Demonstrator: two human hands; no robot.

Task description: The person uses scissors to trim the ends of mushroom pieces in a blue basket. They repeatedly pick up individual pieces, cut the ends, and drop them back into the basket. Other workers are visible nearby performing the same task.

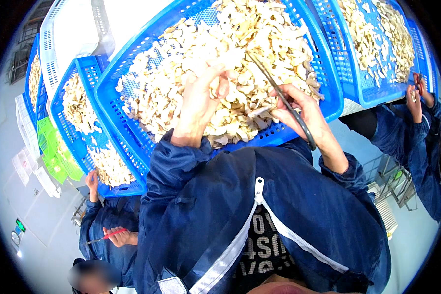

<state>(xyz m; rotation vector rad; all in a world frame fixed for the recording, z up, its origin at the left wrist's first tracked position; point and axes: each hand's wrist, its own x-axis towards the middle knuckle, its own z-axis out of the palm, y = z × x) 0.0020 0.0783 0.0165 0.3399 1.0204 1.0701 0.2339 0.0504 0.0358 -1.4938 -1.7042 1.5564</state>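
Note:
Pale sliced mushrooms cover most of a large blue perforated crate in front of me. My left hand reaches over the heap, its fingers curled in; whether a piece is pinched in them cannot be made out against the pale slices. In my right hand, at the crate's near right part, is a long, thin, dark metal tool that looks like tweezers. Its narrow end points up and left over the mushrooms, and its thicker end passes below my palm. A mushroom piece lies close to my right fingertips.
Another blue crate with mushrooms stands to the left, where a co-worker's hand holds a red-handled tool. At right, a further blue crate sits before another person's hands. A white crate and green baskets are at far left.

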